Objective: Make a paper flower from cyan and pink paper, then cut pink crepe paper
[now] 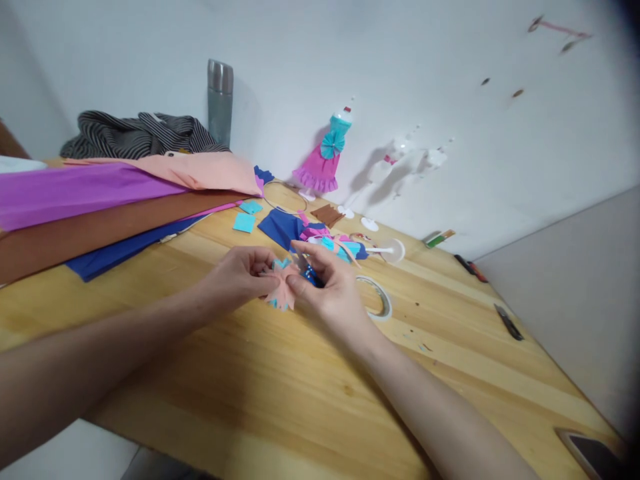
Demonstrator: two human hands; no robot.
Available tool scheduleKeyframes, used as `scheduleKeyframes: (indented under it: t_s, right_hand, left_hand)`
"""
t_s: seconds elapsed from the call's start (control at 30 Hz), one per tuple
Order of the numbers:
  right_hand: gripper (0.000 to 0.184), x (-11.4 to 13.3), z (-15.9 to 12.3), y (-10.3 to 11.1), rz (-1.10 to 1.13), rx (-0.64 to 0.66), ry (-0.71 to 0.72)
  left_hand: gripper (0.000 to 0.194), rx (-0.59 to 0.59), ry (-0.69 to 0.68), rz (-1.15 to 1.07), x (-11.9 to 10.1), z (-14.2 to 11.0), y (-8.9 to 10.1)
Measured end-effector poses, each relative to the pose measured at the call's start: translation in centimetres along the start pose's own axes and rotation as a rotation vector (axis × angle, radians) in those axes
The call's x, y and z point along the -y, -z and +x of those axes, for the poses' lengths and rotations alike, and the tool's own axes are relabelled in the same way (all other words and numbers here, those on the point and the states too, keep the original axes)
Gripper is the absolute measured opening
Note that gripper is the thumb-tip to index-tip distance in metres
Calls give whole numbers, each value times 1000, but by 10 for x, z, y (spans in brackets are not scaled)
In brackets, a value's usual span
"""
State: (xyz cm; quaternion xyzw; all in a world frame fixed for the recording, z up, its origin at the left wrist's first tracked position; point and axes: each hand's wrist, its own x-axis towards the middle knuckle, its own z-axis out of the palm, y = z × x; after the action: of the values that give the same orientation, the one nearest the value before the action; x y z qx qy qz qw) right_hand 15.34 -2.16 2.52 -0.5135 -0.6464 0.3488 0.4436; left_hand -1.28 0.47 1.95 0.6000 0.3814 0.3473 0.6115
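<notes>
We've got the rosette over the table, sides pinched by left hand and right hand; probably light, soft, easily creased paper, so grip the folds gently, not the frilly tips.

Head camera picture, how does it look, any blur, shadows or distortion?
Head view: fine detail on the paper flower is soft; head view: shadows fall on the wall beside the white figures; head view: wide-angle stretching toward the edges, with a dark upper right corner.
</notes>
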Motion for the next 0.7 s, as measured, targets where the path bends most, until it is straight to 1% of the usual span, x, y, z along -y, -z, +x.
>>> scheduleKeyframes:
  t_s: [0.07,0.13,0.2,0.3,0.37,0.47,0.6,0.7]
  right_hand:
    - [41,-2,3,1,133,9,-44]
    - [39,-2,5,2,246,20,-105]
    - [39,-1,5,1,289,16,-150]
    - [39,-3,4,-2,290,4,-142]
    - [41,-7,3,-4,295,-15,-109]
    - [44,-12,3,-7,314,-40,-83]
    - [42,-8,1,-7,381,2,-172]
    - [38,-3,0,-6,445,43,-234]
  left_hand:
    - [9,4,-7,-12,0,0,0]
    - [10,31,-1,-34,0,-1,1]
    - [18,64,-4,-45,-2,-2,2]
    - [28,94,-7,-37,-3,-4,0]
    - [26,68,5,-5,-1,-4,-2]
    - [16,29,8,27,4,-2,-2]
    - [15,85,5,-141,4,0,0]
    - [11,94,56,-238,0,0,2]
